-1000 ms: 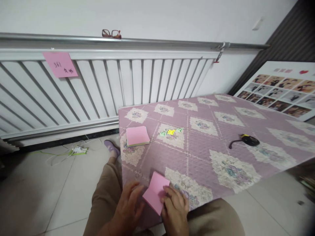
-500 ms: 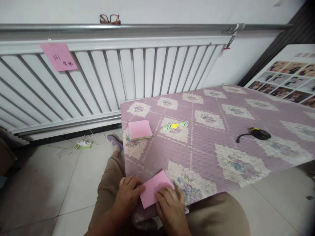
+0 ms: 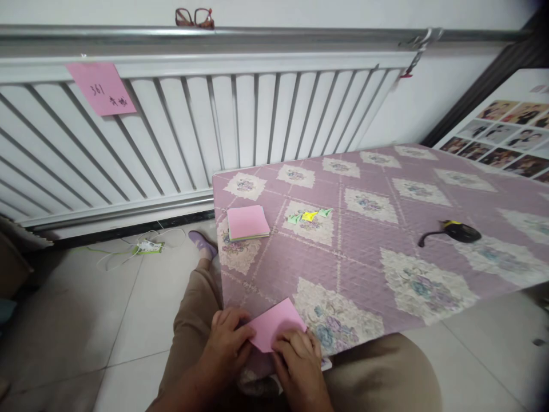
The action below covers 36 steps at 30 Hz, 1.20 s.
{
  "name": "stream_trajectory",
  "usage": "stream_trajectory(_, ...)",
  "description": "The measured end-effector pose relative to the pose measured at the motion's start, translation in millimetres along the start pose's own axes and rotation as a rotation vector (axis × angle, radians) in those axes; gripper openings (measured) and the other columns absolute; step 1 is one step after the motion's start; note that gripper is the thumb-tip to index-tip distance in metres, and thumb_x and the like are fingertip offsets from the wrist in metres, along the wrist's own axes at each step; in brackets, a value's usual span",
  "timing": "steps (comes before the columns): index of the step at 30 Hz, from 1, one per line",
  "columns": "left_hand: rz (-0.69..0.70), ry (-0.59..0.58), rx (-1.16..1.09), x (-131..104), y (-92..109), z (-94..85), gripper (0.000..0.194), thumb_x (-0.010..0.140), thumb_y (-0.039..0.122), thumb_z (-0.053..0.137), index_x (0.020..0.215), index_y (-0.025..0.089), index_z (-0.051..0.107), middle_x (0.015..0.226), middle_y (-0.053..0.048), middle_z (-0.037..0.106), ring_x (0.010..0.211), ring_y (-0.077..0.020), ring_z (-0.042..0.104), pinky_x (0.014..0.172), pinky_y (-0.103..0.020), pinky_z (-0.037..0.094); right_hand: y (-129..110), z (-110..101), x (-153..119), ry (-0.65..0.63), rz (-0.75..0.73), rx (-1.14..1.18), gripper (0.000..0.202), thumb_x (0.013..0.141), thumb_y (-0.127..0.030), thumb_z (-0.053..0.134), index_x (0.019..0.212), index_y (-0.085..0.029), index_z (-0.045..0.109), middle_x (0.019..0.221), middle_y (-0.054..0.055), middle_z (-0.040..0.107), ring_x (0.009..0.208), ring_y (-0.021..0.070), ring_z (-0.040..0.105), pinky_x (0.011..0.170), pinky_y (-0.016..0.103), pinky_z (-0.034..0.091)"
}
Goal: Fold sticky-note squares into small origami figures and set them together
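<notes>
A pink sheet of paper [image 3: 274,321], doubled over into a rectangle, lies tilted at the near edge of the table between my hands. My left hand [image 3: 229,337] pinches its left corner between thumb and fingers. With curled fingers, my right hand [image 3: 298,355] grips the lower right part, the thumb near the bottom edge. Farther off, a stack of square coloured paper [image 3: 247,222] with pink on top rests near the table's left edge. Right of it stand small folded paper pieces in a row: a yellow one [image 3: 309,216] between a green one [image 3: 294,219] and another green one [image 3: 325,212].
A purple floral cloth covers the table [image 3: 364,257]. On its right side lies a black object with a curved tail [image 3: 461,232]. Behind are a white radiator [image 3: 240,120], a pink note [image 3: 103,88] and glasses [image 3: 195,18]. A power strip [image 3: 148,247] with cables lies on the floor.
My view has shifted slightly. The pink paper's near left corner now looks folded or bent upward, and my right fingers are more curled on it. Both hands keep their hold.
</notes>
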<state>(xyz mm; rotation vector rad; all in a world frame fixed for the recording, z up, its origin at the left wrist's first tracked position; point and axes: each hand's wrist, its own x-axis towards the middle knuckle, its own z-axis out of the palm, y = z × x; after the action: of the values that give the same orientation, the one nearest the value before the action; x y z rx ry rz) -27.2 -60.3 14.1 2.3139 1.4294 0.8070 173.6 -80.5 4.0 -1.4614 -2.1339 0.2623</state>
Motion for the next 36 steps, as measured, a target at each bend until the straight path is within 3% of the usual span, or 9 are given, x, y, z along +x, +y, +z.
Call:
stream_trajectory(5,-0.103,-0.014,-0.046,0.3,-0.9,0.2,0.007,0.081,0.018,0.060,0.078,0.022,0.065,0.102,-0.004,0.058,0.098,-0.0232,0.052,0.086,-0.043,0.039,-4.6,2.0,2.0,0.062,0.094,0.056,0.014,0.086,-0.026,0.051,0.077,-0.027,0.061,0.082,0.000,0.062,0.080,0.0192,0.054,0.082,0.037,0.034)
stream_trajectory(11,-0.205,-0.011,0.001,6.1,-4.1,5.0,0.007,0.080,0.023,0.065,0.072,0.021,0.066,0.098,-0.005,0.059,0.097,-0.0243,0.051,0.085,-0.044,0.038,-4.5,5.0,3.4,0.069,0.152,-0.043,0.023,0.090,-0.029,0.047,0.070,-0.024,0.058,0.078,0.002,0.058,0.076,0.0201,0.050,0.073,0.035,0.033)
stream_trajectory(19,-0.333,-0.182,0.033,20.7,-2.9,-4.9,0.011,0.078,0.030,0.071,0.072,0.021,0.066,0.095,-0.002,0.060,0.097,-0.0232,0.051,0.084,-0.040,0.034,-5.5,3.4,8.1,0.016,0.197,-0.102,0.025,0.090,-0.030,0.049,0.067,-0.023,0.056,0.075,0.002,0.056,0.076,0.0211,0.049,0.073,0.036,0.032)
stream_trajectory(36,-0.300,-0.320,0.210,34.8,-8.0,-6.4,0.021,0.084,0.038,0.064,0.074,0.020,0.066,0.087,-0.003,0.059,0.089,-0.0233,0.049,0.077,-0.039,0.034,-8.5,-2.5,21.9,-0.051,0.274,-0.191,0.023,0.083,-0.028,0.062,0.061,-0.023,0.058,0.072,0.002,0.057,0.078,0.0231,0.052,0.069,0.035,0.034)
